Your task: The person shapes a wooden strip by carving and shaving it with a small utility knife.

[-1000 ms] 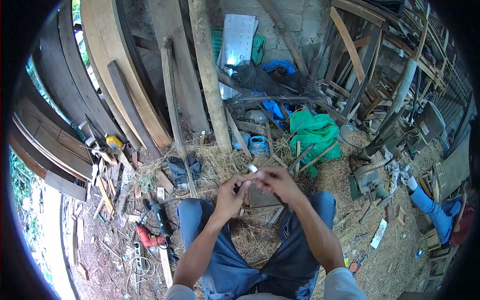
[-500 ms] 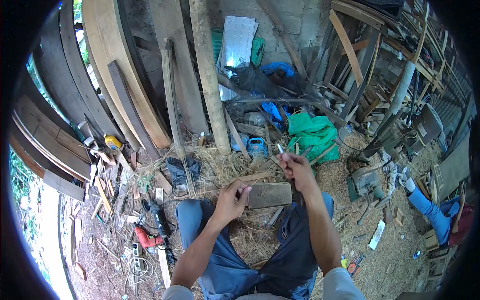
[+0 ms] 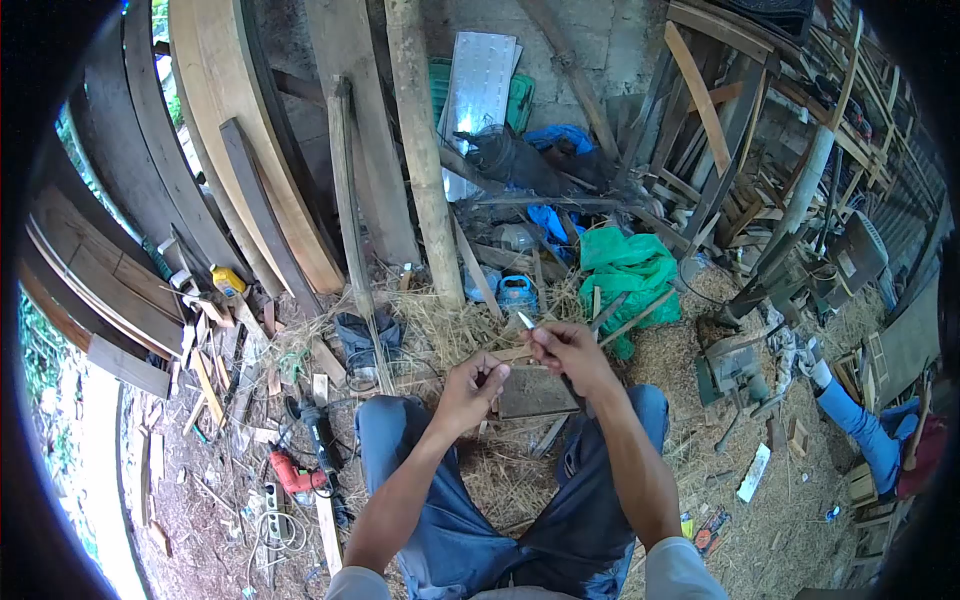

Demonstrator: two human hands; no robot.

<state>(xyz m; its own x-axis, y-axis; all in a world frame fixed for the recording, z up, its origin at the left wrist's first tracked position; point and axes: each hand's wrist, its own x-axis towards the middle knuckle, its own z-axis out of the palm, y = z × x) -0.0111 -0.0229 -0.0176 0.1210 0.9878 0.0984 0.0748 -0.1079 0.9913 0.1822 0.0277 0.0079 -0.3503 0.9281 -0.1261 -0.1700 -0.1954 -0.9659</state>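
Note:
My right hand (image 3: 570, 355) is closed around a slim knife (image 3: 526, 320). Its pale pointed tip sticks out past the thumb side, and a dark length shows below the palm. Just to the left, my left hand (image 3: 470, 392) has its thumb and fingers pinched together; whatever they may hold is too small to make out. The hands are close but apart. Under and between them is a worn wooden block (image 3: 535, 396), in front of my knees, partly covered by the right hand and the knife.
A red power drill (image 3: 292, 474) and a dark angle grinder (image 3: 318, 435) lie left of my knee. Straw and shavings cover the ground. Tall planks (image 3: 255, 150) lean behind. A green plastic bag (image 3: 625, 275) sits ahead, and another person's blue-clad leg (image 3: 850, 410) is at right.
My right hand has moved left and slightly down, bringing the knife tip nearer my left hand. The left hand has shifted slightly up and its fingers have curled more.

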